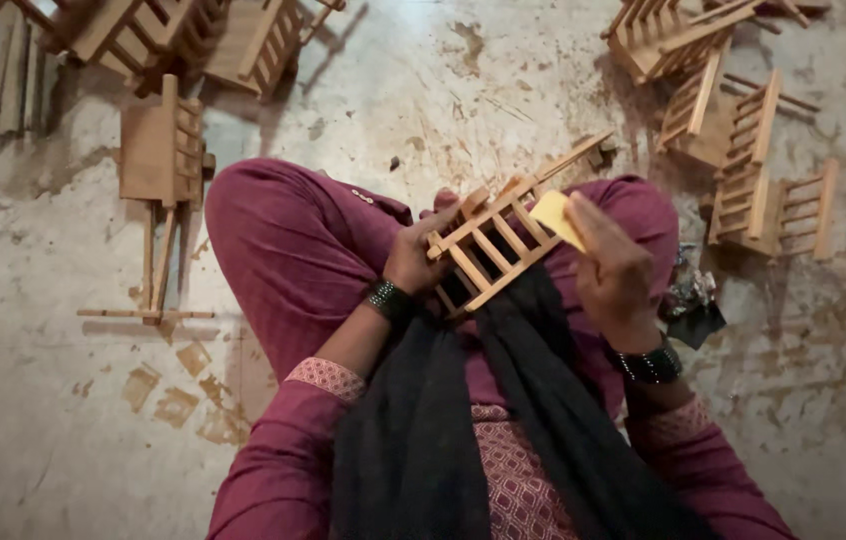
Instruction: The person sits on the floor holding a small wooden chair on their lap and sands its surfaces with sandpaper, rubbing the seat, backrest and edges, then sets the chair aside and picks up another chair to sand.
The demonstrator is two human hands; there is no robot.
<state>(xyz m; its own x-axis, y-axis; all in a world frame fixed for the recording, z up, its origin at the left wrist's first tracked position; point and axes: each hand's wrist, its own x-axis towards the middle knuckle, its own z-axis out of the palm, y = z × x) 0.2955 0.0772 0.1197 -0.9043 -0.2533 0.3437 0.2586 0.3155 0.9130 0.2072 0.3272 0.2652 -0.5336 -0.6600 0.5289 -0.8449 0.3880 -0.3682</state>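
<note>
- We wear a magenta tunic with long sleeves, each cuff banded in pale pink patterned trim.
- At six o'clock, its front shows a pink diamond print.
- A long black scarf hangs down our chest.
- Dark beaded bangles circle both wrists.
- Matching magenta trousers cover our legs.

- Dim, warm, soft light; shadows fall toward 1 o'clock.
- Mild glare on floor at 12 o'clock.
- Corners stretched, slightly soft overall.

I noted a stained, pale concrete floor. Small wooden chair frames lay scattered around its edges.
</note>
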